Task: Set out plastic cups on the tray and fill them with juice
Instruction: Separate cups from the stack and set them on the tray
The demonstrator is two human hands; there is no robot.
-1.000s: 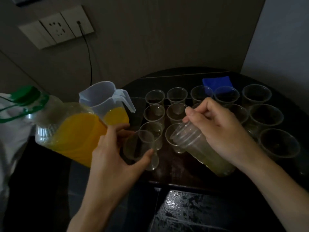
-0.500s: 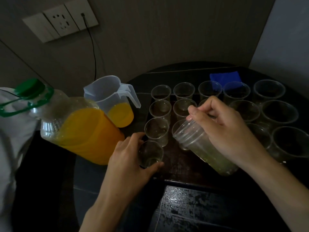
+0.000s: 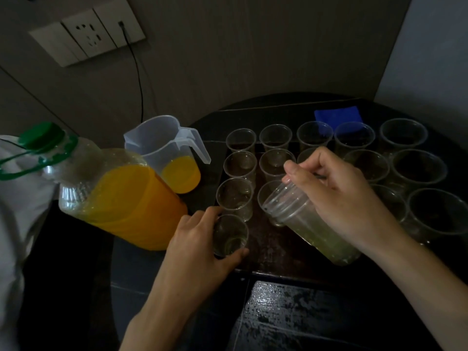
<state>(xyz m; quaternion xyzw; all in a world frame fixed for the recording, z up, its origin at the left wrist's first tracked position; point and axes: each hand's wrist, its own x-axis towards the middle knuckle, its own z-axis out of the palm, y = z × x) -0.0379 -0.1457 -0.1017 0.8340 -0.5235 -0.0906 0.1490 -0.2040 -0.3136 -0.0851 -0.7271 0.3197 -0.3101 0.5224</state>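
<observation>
My left hand (image 3: 200, 247) grips a single clear plastic cup (image 3: 231, 235) that stands upright at the near left corner of the dark tray (image 3: 273, 254). My right hand (image 3: 339, 196) holds a tilted stack of clear cups (image 3: 301, 219) above the tray, its open end pointing up and left, fingers at the rim. Several empty cups (image 3: 240, 140) stand in rows across the tray. A clear pitcher (image 3: 172, 153) with some orange juice stands left of the tray. A big juice jug (image 3: 114, 191) with a green cap leans beside it.
The tray sits on a dark round table (image 3: 278, 105) against a wall. A blue cloth (image 3: 338, 115) lies at the back. A wall socket (image 3: 86, 39) with a black cable is above left. A white bag (image 3: 17, 188) is at the far left.
My left hand carried the single cup, tilted in the air, down to the tray's near left corner and set it upright. My right hand kept the stack almost still.
</observation>
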